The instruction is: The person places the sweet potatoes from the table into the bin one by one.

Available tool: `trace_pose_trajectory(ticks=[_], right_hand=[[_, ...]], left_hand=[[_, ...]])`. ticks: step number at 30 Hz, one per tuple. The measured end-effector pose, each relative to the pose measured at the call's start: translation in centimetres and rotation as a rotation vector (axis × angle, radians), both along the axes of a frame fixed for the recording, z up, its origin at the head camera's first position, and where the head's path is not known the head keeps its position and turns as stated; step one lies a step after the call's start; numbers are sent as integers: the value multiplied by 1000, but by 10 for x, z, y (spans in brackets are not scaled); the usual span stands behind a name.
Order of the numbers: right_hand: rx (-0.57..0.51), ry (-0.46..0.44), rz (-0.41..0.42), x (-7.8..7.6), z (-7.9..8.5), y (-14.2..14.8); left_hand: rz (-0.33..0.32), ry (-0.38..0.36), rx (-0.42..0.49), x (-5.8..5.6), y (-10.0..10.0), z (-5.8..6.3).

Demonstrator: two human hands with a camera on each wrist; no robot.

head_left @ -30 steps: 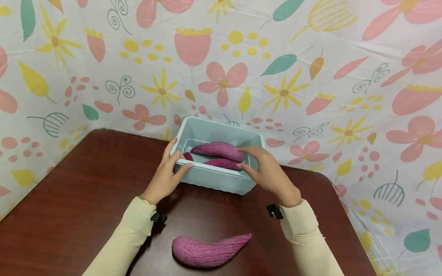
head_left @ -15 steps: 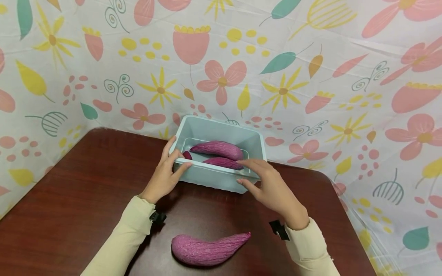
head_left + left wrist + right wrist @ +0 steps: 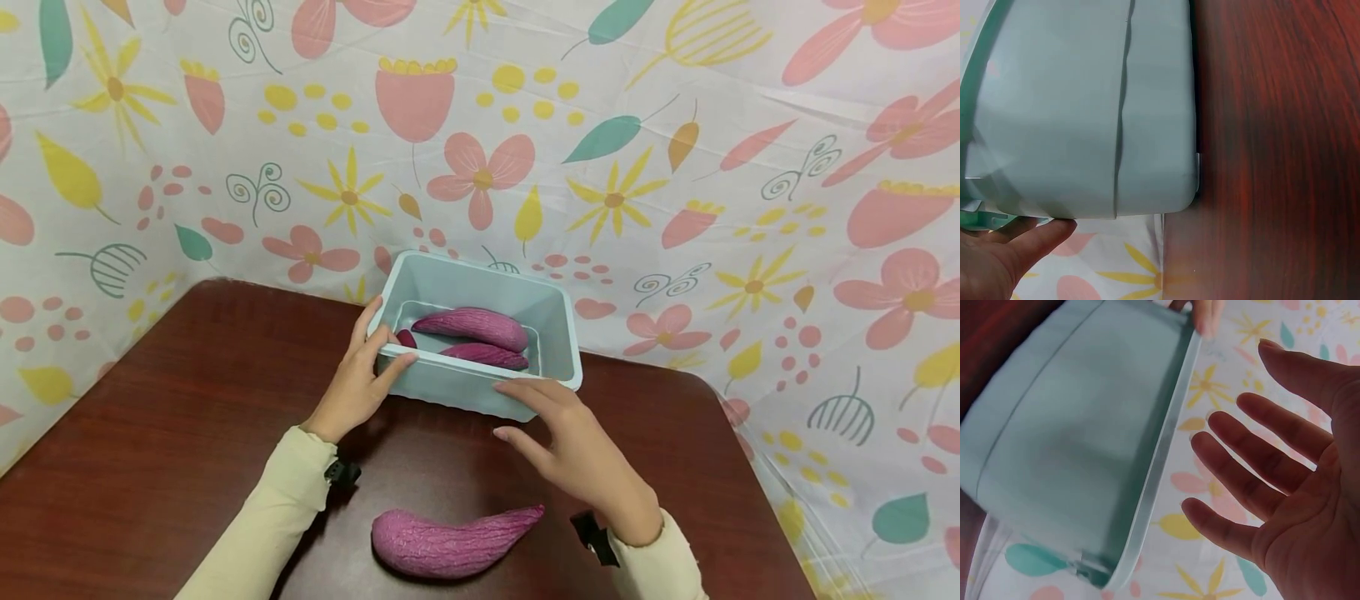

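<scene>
A light blue plastic bin (image 3: 450, 385) stands at the back of the table. My left hand (image 3: 356, 382) grips its left front corner, the thumb outside the front wall and some fingers over the rim. Inside lie two purple eggplants, a rear one (image 3: 476, 327) and a front one (image 3: 487, 356) partly hidden by the wall; a small dark purple piece (image 3: 406, 338) shows near my left fingers. My right hand (image 3: 581, 450) hovers before the bin's right front, fingers spread and holding nothing. Another purple eggplant (image 3: 450, 543) lies on the table between my forearms.
The dark brown wooden table (image 3: 187, 400) has a rounded right back corner. Behind it hangs a white cloth (image 3: 637, 275) with a flower and leaf print, close to the bin's back. A black strap (image 3: 596, 537) sits at my right wrist, another (image 3: 342, 473) at my left.
My right hand has let go of an eggplant in the bin, come out over the front rim and drawn back toward me. My left hand stays on the bin.
</scene>
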State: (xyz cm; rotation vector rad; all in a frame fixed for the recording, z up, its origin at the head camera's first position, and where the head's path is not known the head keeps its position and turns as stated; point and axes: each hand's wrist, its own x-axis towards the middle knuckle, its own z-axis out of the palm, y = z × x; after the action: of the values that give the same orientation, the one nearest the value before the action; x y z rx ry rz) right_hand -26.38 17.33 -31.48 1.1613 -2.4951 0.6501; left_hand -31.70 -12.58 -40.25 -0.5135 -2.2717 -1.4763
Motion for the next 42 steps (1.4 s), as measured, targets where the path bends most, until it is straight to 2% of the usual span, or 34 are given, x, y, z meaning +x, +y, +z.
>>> trace_pose_trajectory(ticks=[12,21,28,35,42], right_hand=[[-23,-20,129,26,-16,-15],[-21,-117,164,44,-29,-22],[22,-217,209,57,-47,-32],[89,-352,201,69,-56,-38],[147,-367,194,74,-64,-43]], left_hand=[[10,3,-11,0,0,0],[12,-1,-17,2,0,0],[8,5,-18,2,0,1],[7,8,-18,1,0,0],[1,13,-13,1,0,0]])
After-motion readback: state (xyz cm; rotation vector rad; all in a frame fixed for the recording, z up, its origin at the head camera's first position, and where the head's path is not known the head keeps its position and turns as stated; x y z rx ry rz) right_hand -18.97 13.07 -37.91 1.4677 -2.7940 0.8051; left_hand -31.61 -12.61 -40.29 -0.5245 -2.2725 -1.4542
